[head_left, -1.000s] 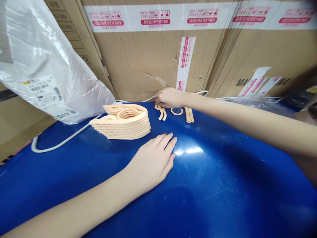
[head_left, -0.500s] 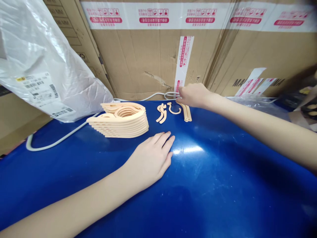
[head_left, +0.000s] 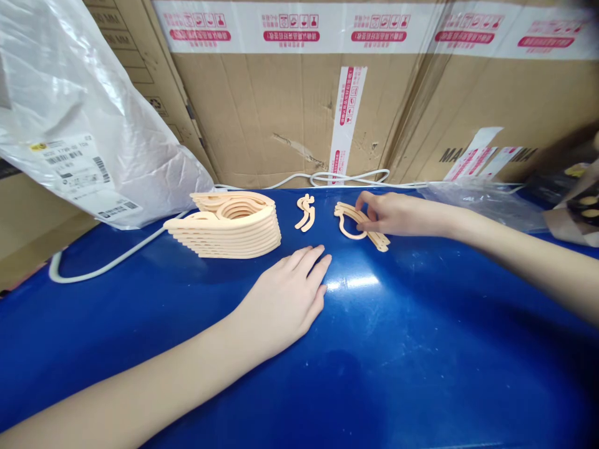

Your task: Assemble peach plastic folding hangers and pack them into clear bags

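My left hand (head_left: 291, 293) lies flat on the blue table, fingers stretched out and holding nothing. Farther right, my right hand (head_left: 381, 212) pinches a peach-coloured folding clothes hanger (head_left: 378, 242) between thumb and fingertips. Its arms are folded together and slant down to the right, while a curved hook (head_left: 346, 233) shows at their left side. The fingers cover the middle of it. Between the hands and farther back lie small curved peach pieces (head_left: 306, 215), overlapping each other. Beyond my left hand stands a neat stack of several peach folded hangers (head_left: 234, 234).
Cardboard boxes (head_left: 262, 112) with printed tape form a wall behind the blue table (head_left: 421, 349). A white plastic bag (head_left: 93, 125) leans at the left. A white cable (head_left: 112, 269) runs along the back edge; clear plastic film (head_left: 486, 202) lies at the right.
My right hand has come nearer and to the right from the table's back edge, turning the hanger's straight arms to a slant beside the hook. My left hand stays in place.
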The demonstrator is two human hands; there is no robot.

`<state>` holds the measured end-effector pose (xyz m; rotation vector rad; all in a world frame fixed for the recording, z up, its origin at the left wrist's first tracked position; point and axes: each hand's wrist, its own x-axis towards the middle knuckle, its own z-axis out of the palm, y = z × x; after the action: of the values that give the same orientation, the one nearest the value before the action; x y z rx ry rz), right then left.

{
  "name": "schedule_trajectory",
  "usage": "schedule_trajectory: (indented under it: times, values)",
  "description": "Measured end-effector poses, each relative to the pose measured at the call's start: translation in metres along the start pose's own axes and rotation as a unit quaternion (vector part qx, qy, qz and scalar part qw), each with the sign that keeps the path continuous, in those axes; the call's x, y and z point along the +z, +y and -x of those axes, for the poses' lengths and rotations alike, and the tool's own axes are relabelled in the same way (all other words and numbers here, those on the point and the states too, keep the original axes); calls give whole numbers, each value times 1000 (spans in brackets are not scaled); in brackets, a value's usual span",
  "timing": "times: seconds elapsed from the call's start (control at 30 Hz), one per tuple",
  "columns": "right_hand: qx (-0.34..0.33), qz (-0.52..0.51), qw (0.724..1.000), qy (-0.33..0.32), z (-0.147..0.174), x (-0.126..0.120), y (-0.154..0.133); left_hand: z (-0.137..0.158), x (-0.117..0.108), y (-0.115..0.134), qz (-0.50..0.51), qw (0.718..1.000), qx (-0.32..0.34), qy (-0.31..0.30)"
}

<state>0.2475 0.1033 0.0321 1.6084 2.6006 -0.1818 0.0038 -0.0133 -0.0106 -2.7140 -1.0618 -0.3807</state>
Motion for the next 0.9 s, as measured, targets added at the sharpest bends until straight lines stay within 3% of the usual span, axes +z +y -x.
schedule_trajectory:
  times: [0.27, 0.5, 0.9]
  values:
    - [-134, -204, 969, -25, 65, 18, -29, -3, -4, 3, 49, 995, 79, 46]
    - [-167, -281, 945, 21, 53, 28, -30, -3, -6, 3, 71, 989, 129, 18]
    - [-197, -294, 930, 98, 48, 42, -25, 2, -11, 4, 135, 973, 188, 7]
